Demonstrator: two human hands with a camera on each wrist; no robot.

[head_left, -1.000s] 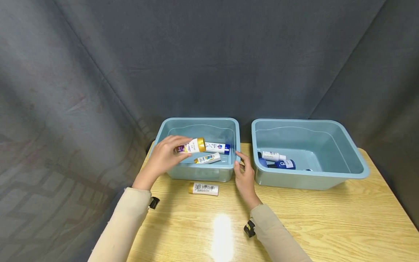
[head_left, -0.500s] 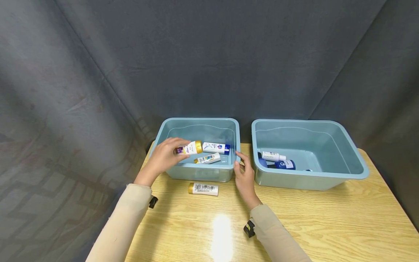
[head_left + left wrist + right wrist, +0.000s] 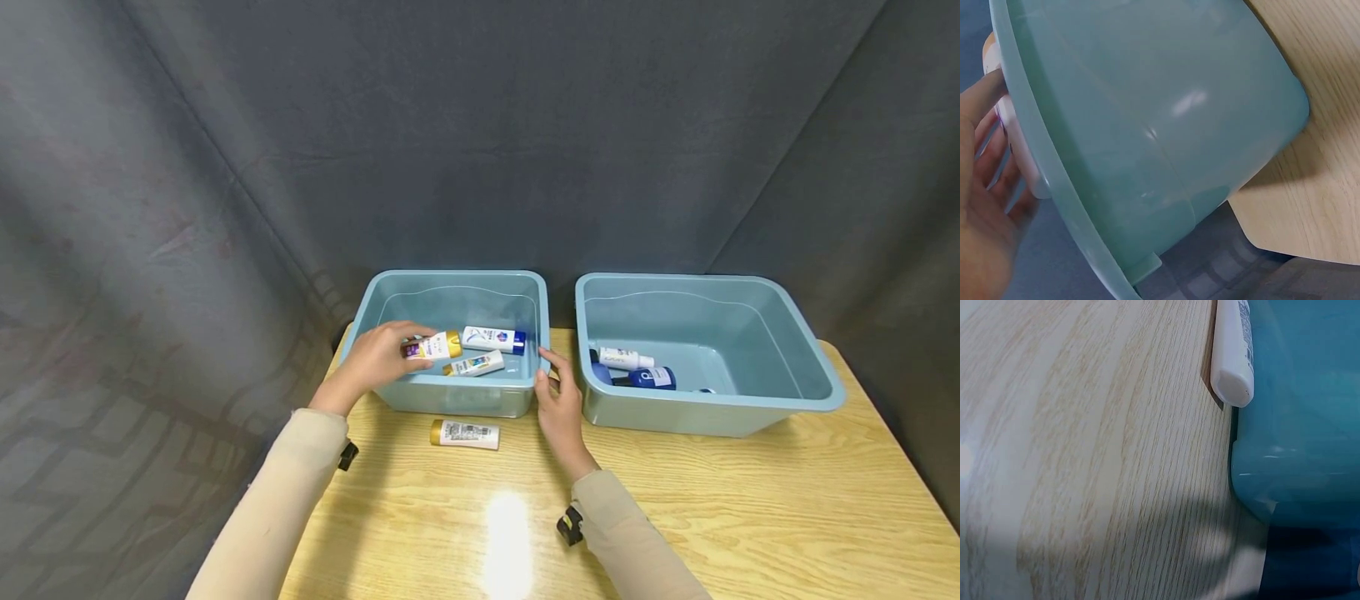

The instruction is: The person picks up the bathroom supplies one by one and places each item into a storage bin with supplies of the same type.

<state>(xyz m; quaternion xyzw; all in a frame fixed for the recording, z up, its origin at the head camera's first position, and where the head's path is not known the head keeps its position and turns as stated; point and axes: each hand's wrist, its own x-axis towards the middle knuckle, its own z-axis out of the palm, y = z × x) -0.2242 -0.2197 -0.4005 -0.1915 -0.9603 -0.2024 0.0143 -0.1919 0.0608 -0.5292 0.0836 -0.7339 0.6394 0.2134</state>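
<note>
In the head view my left hand grips a white bottle with a gold cap and purple label, low inside the left blue-grey bin. The left wrist view shows that hand partly behind the bin's rim, its fingers around the bottle. My right hand touches the right rim of the same bin with its fingertips, fingers mostly extended. A white bottle with a blue cap and a smaller white bottle with a gold cap lie inside that bin.
On the wooden table, in front of the left bin, lies another gold-capped white bottle. A second blue-grey bin stands to the right, containing a white bottle and dark blue bottles. Grey curtain hangs behind.
My left hand has lowered the gold-capped bottle a little and moved it slightly left within the bin. The right hand stays at the rim.
</note>
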